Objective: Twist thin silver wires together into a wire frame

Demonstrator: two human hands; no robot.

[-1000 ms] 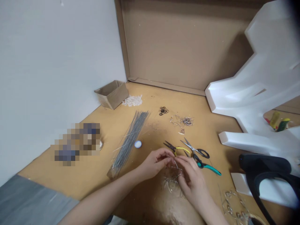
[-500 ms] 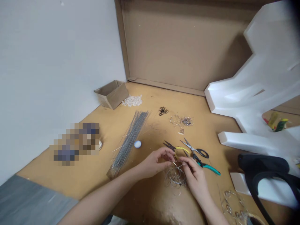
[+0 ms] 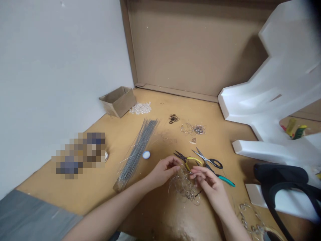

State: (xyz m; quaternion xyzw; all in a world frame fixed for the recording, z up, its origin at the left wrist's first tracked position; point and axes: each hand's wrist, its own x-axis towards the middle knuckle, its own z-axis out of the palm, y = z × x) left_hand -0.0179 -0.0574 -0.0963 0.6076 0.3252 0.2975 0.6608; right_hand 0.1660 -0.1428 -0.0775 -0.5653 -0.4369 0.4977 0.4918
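Note:
A loose tangle of thin silvery wire [image 3: 187, 191] hangs between my hands, low over the tabletop. On its left side my left hand [image 3: 167, 170] is closed, thumb and fingers pinching wire at its top. My right hand [image 3: 209, 182] is at the right side, its fingers curled together against the wire. Just beyond the fingertips lie pliers with yellow handles [image 3: 194, 160]. Scissors with black handles [image 3: 209, 160] and a cutting tool with a teal handle [image 3: 225, 180] are beside my right hand, partly overlapping.
Left of my hands lie a bundle of straight grey wires [image 3: 137, 149] and a small round white-and-blue lid [image 3: 146, 154]. Behind are an open cardboard box [image 3: 119, 103], clear small pieces [image 3: 140, 107], black rings [image 3: 173, 118] and another wire pile [image 3: 199, 129]. White foam [image 3: 245, 103] borders the right.
My hands have moved a little farther apart. The wire tangle between them is spread wider and looser than before.

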